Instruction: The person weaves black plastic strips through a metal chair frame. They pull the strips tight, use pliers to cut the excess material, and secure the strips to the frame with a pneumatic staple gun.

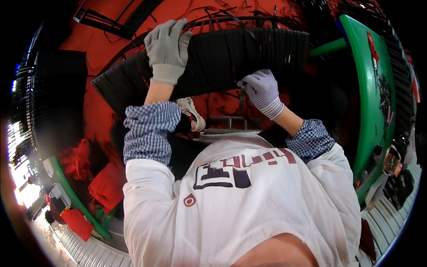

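A long black strip-wrapped frame (pixel 213 62) lies across in front of me, its closely laid bands running from the near side to the far edge. My left hand (pixel 167 49), in a plain grey glove, lies over the left part of this frame, its fingers closed round the far edge. At the near edge, right of the middle, my right hand (pixel 262 91) wears a striped glove. Its thumb and fingers are pinched on a thin black strip (pixel 241 101), which hangs down below them. Another loose strip (pixel 249 31) sticks up by the far edge.
Red covering (pixel 95 33) lies on the floor, strewn with black strip scraps. At right stands a green table (pixel 367 102) with red-handled scissors (pixel 372 49) and cuttings. A dark metal frame (pixel 106 24) lies at the far left. Red cloth (pixel 106 187) is at my left.
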Available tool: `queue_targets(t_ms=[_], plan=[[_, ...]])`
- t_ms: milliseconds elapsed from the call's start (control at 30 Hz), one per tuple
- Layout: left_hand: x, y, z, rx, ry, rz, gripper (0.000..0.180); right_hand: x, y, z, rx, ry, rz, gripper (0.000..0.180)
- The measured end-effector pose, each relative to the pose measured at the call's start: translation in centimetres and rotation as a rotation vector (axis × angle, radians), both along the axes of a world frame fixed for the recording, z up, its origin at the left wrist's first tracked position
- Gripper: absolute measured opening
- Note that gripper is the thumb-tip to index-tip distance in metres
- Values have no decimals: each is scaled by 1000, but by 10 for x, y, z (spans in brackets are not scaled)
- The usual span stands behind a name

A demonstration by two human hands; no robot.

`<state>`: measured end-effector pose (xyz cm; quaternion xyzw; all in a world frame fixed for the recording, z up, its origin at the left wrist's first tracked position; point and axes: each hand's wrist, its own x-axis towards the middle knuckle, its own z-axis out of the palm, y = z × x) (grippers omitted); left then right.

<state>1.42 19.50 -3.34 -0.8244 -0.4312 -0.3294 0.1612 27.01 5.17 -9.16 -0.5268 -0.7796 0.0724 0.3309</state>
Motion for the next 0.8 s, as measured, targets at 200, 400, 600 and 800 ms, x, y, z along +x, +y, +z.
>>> queue_targets(t_ms=[200,400,600,800], plan=[[-5,-15,-35,-94,-46,-78,26,0,-23,2,-156,-103,67,7],[-13,-34,-47,-80,-53,-138,25,-9,-9,30,-55,-12,104,15],[-20,-48,-52,-62,-47,-184,19,-3,24,50,71,-70,252,7],[-22,-48,-52,-5,-54,-186,15,-9,47,67,-108,242,252,12]])
